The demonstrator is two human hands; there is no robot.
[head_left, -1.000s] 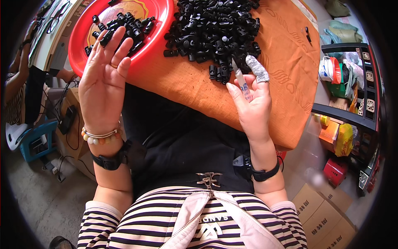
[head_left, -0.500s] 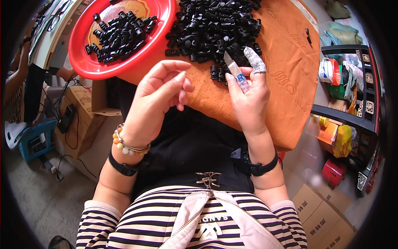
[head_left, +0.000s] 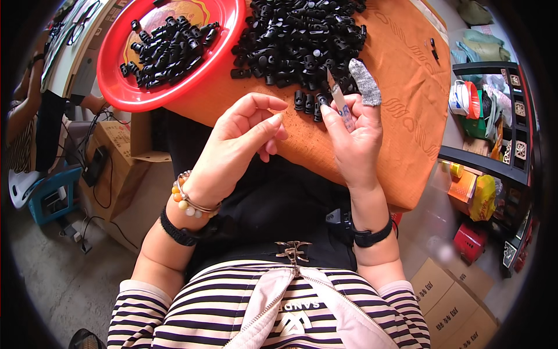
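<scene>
My right hand (head_left: 357, 131) grips a small knife (head_left: 340, 103), a pale blade with a wrapped, blue-marked handle, pointing up and away. A grey knitted cover (head_left: 365, 82) sits on its index finger. Just beyond lies a heap of small black barrel-shaped plastic pieces (head_left: 299, 43), which look like cord locks. A few stand in a short row (head_left: 299, 100) at the heap's near edge, beside my right thumb. My left hand (head_left: 241, 131) hovers over the table's near edge, fingers loosely curled and apart, with nothing visible in them.
A red round tray (head_left: 107, 78) holding more black pieces stands at the far left of the orange-covered table (head_left: 401, 163). Shelves (head_left: 485, 160) with bags and tubs stand on the right, above cardboard boxes (head_left: 447, 305). Another person's arm (head_left: 26, 96), a blue stool (head_left: 52, 200) and cables are on the left.
My left hand has shifted right and slightly nearer to me. My right hand has moved a little right with the knife, whose blade now stands steeper; more of the short row shows.
</scene>
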